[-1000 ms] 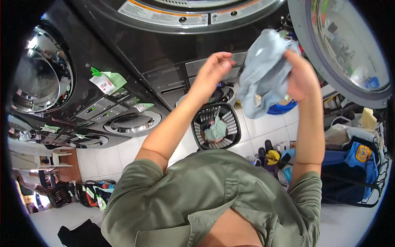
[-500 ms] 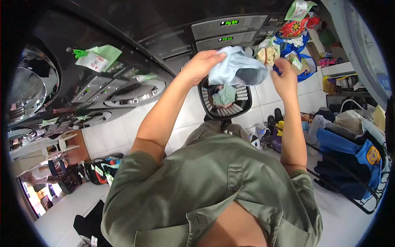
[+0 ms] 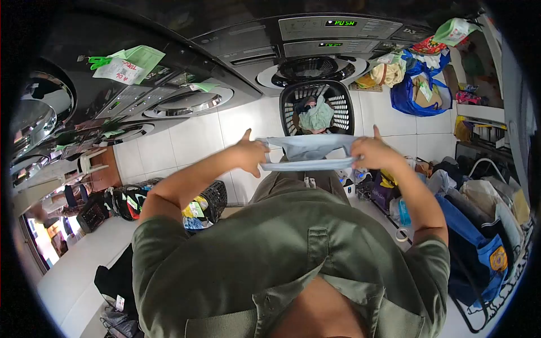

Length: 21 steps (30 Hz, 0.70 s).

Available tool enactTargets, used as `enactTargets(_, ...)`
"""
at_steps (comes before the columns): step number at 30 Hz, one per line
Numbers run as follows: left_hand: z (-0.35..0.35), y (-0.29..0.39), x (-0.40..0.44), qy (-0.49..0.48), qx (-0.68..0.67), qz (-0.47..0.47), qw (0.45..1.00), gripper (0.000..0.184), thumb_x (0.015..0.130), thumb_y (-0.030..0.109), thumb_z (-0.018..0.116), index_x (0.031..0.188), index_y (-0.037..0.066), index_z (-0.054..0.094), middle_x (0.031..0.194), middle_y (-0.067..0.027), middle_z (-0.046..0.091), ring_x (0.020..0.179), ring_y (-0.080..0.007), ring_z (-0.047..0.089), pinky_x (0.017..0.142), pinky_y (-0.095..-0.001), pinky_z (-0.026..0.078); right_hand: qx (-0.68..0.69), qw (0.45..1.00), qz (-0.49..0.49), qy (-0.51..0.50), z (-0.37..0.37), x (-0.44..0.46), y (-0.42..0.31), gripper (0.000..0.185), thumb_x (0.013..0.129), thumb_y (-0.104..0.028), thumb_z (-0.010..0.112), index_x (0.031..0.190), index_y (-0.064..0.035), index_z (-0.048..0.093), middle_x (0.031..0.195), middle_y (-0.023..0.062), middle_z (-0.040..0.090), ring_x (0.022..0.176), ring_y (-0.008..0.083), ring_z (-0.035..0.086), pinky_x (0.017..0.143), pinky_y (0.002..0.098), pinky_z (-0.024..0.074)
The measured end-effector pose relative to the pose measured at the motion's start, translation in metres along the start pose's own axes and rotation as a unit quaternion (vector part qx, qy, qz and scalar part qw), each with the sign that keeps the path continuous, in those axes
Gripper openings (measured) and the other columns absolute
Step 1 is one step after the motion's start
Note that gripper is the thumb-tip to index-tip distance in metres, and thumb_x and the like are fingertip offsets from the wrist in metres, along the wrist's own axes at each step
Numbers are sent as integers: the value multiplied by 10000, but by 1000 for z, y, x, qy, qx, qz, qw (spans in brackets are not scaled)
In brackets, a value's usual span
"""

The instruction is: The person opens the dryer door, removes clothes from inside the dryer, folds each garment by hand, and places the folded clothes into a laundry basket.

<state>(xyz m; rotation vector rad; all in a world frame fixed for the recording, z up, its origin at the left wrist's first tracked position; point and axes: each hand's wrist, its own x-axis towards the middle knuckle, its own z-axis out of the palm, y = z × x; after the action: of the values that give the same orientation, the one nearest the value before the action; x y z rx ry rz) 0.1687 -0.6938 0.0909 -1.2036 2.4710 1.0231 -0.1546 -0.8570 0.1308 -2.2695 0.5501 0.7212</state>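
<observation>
A pair of light blue underpants (image 3: 308, 164) is stretched wide between my two hands, its waistband pulled taut. My left hand (image 3: 251, 154) grips one end of it, thumb pointing up. The other end is in the closed fingers of my right hand (image 3: 373, 152), its thumb raised too. Just beyond the cloth stands a black laundry basket (image 3: 286, 107) on the floor. A pale green garment (image 3: 316, 116) and darker pieces lie inside it.
Stacked machines with a lit panel (image 3: 344, 23) line the far side. A blue bag (image 3: 406, 98) stands at the far right. Clothes lie heaped on a rack (image 3: 479, 225) at right. Another black basket (image 3: 216, 201) sits beside my left arm.
Both hands have come down and nearer my body. My right hand, which was apart from the underpants, now grips them, and they are pulled out wide. My view has shifted as well.
</observation>
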Motion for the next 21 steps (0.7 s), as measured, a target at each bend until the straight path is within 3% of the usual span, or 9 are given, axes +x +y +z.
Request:
enactTargets(2,17,8,15,127,122,35,984,262,638,297,640,815,105,644,807,-97,619,819,-235,578,876,-410,347,-66,997,-12,21,31,11,7,183,633,-240,641,786,-140,649,974,28,534,1076,187,439,973,615,61)
enactTargets(4,32,4,53,-10,77,-191,978,141,706,177,545,802,112,625,817,-75,607,867,-211,562,940,-451,261,-136,988,0,77,50,31,24,174,655,-218,613,794,-118,647,995,41,532,1089,192,430,975,610,69)
enactTargets(7,32,-14,86,110,124,-238,957,143,720,91,481,808,99,593,791,-65,589,885,-198,546,925,-434,286,-219,960,28,174,57,50,42,177,718,-150,517,805,-56,639,1076,77,515,1118,201,405,983,593,93)
enactTargets(11,64,-26,127,130,186,-217,950,201,756,115,437,871,83,599,861,-61,584,887,-185,539,947,-445,262,-264,944,65,189,73,70,67,203,748,-115,468,848,-48,632,1181,81,465,1155,201,363,991,574,110)
enactTargets(13,101,-28,141,137,234,-143,952,310,783,157,411,1058,88,538,1140,-99,503,1080,-215,445,973,-524,191,-286,934,3,214,105,81,94,255,717,-152,521,943,-54,587,1213,60,437,1157,215,360,978,587,134)
enactTargets(16,115,-2,153,101,63,-130,984,408,778,165,409,1182,118,448,1285,-116,370,1168,-272,355,876,-546,274,-216,973,58,63,91,85,78,486,658,-324,650,1084,-124,527,1226,71,422,1211,266,292,923,637,163)
enactTargets(17,117,6,152,190,105,-116,969,506,697,216,543,1176,94,436,1252,-103,390,1162,-277,366,844,-495,350,-205,976,54,54,36,72,42,464,666,-334,645,1055,-100,550,1163,95,487,1142,270,397,910,569,275)
enactTargets(19,86,22,133,208,34,-117,971,592,637,252,635,1171,91,435,1280,-127,345,1200,-299,308,856,-483,355,-14,975,-49,217,-58,51,3,362,676,-246,653,977,-57,583,1022,115,567,981,276,532,843,441,402)
enactTargets(21,58,36,103,201,-19,-173,964,558,700,280,611,1200,123,418,1327,-139,272,1234,-296,256,895,-497,333,78,866,-151,470,-168,17,-63,259,685,-138,650,913,-27,600,912,121,602,840,258,593,758,330,457)
